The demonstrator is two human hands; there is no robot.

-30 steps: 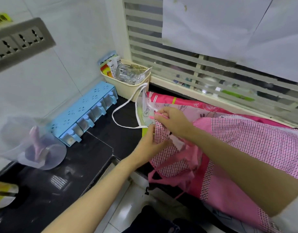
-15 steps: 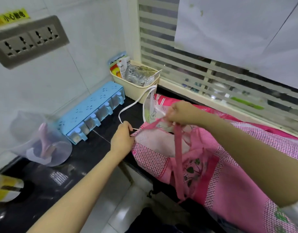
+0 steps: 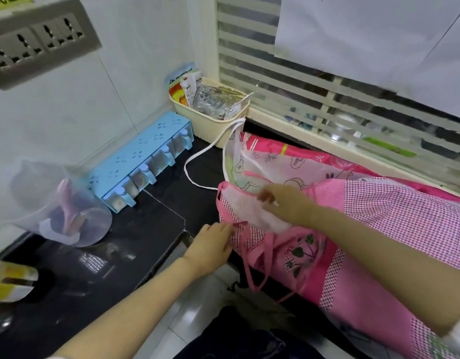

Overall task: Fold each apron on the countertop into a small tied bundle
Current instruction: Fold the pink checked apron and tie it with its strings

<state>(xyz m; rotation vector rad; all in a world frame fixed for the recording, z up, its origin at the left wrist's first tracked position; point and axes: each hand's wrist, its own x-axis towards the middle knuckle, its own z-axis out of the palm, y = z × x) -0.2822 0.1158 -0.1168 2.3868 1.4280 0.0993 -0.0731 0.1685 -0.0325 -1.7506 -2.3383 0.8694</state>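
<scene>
The pink checked apron (image 3: 394,216) lies in a heap along the counter's (image 3: 156,221) front edge. Its near part sags over that edge, and a pink strap (image 3: 258,257) dangles in a loop below it. The left hand (image 3: 213,242) reaches in from the front edge, and its fingertips meet the checked hem just where the strap starts. I can't tell whether they pinch the cloth or only touch it. The right hand (image 3: 283,202) sits on the pale inside of the bib with its fingers bent, but it is blurred and its grip can't be read either. Underneath, towards the back of the counter, lies a second apron (image 3: 288,161), thin and printed, with its white strap (image 3: 201,156) trailing towards the basket (image 3: 210,123) in the back corner. The cloth looks light and limp, so it will likely hold no shape of its own and will slump wherever it isn't supported. The overhanging part may drag the rest off the edge. Corners and the stitched hem are probably the places to take hold, since they give a firm line to fold against. I'd gather the straps early, as loose ones tangle, and they are needed free for tying the bundle.
</scene>
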